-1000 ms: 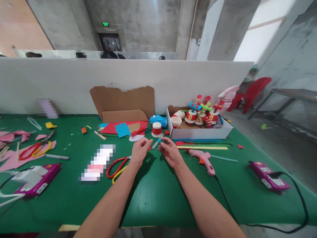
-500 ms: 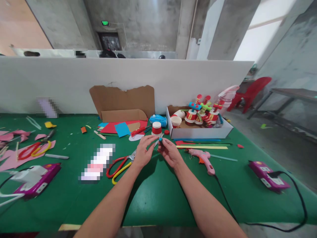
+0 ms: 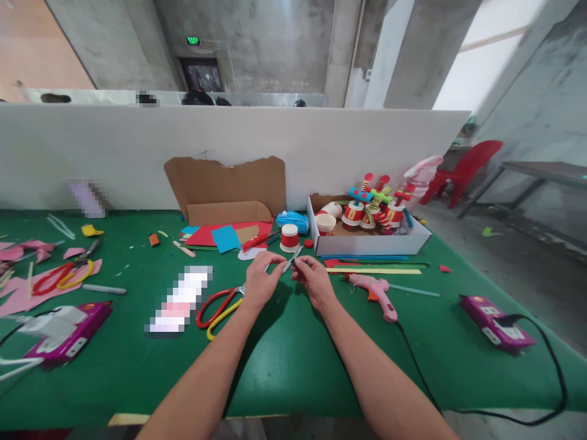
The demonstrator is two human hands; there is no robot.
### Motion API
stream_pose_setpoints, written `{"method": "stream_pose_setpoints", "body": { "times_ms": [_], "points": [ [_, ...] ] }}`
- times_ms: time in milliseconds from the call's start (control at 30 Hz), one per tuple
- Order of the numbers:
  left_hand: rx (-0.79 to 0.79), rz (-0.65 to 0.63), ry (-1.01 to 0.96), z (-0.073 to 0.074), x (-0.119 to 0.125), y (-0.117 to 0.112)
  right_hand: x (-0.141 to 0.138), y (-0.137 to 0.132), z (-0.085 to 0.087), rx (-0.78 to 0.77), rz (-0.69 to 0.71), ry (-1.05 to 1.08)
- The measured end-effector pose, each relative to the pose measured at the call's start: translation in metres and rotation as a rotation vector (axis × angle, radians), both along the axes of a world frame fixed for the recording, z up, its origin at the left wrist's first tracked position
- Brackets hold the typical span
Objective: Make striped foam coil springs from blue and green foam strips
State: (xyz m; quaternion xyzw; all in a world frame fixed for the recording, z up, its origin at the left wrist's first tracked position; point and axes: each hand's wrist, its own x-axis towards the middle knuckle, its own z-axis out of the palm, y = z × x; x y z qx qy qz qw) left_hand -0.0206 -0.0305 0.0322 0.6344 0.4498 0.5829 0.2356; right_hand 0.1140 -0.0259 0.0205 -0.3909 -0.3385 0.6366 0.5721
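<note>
My left hand [image 3: 261, 281] is closed, with thumb and forefinger brought together at the near end of a slim pale-grey piece [image 3: 292, 260]. This piece slants between my two hands; whether either hand holds it or it lies behind them, I cannot tell. My right hand [image 3: 314, 280] is closed in a pinch on its other side, and what its fingertips hold is hidden. Scissors [image 3: 220, 310] with red and yellow handles lie beside my left hand, which covers part of the blades. Just beyond my hands stands an upside-down red and white paper cup [image 3: 289, 238], with a red cap [image 3: 309, 243] beside it.
A white box [image 3: 367, 246] of paper-cup figures stands at the back right. To the right lie a pink glue gun [image 3: 373, 292] with its cord and a purple power strip [image 3: 495, 324]. Coloured paper [image 3: 225, 239] and a red-handled tool [image 3: 257, 241] lie behind my left hand.
My left hand has shifted slightly left and its fingers have drawn together. The small blue piece at my right fingertips no longer shows.
</note>
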Motion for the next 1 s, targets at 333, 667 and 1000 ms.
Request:
{"method": "stream_pose_setpoints", "body": {
  "times_ms": [333, 667, 1000],
  "points": [
    [0.107, 0.042, 0.221, -0.0037, -0.0002, -0.0004, -0.0013, 0.0001, -0.0027, 0.018, -0.026, -0.067],
    [0.158, 0.041, 0.331, -0.0061, -0.0007, -0.0011, -0.0019, -0.0022, -0.0027, 0.079, -0.029, -0.138],
    [0.146, 0.059, 0.314, -0.0091, -0.0024, 0.0009, -0.0034, -0.0014, -0.0036, 0.11, -0.036, -0.178]
  ]
}}
